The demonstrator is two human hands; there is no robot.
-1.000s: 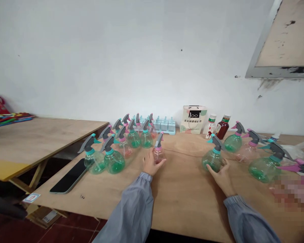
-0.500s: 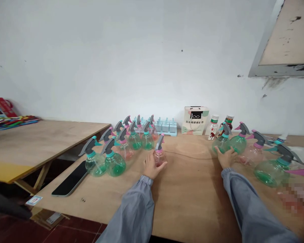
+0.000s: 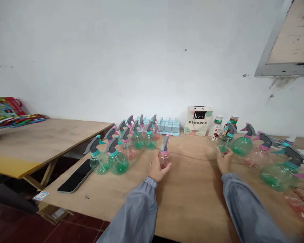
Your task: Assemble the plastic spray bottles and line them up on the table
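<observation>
My left hand [image 3: 159, 168] is closed around the lower body of a spray bottle with a pink collar [image 3: 165, 157], which stands upright at mid-table. At the right, my right hand [image 3: 224, 161] has its thumb and fingers curled about the front of a green spray bottle [image 3: 226, 143] with a teal collar; the fingers' far side is hidden. Beside that bottle is another green spray bottle [image 3: 242, 145] with a pink collar. Further right come a pink spray bottle [image 3: 258, 157] and a large green spray bottle [image 3: 278, 177].
Several spray bottles [image 3: 118, 163] stand grouped at the left, near a black phone [image 3: 74, 177]. Behind them is a light-blue mould tray [image 3: 171, 128]. A paper bag [image 3: 199, 123] and a drink bottle [image 3: 216, 128] stand by the wall. A second table [image 3: 53, 135] is at the left.
The view has turned slightly left. My right hand has shifted left, from between two green bottles to the front of the teal-collared one. My left hand stays on the pink-collared bottle.
</observation>
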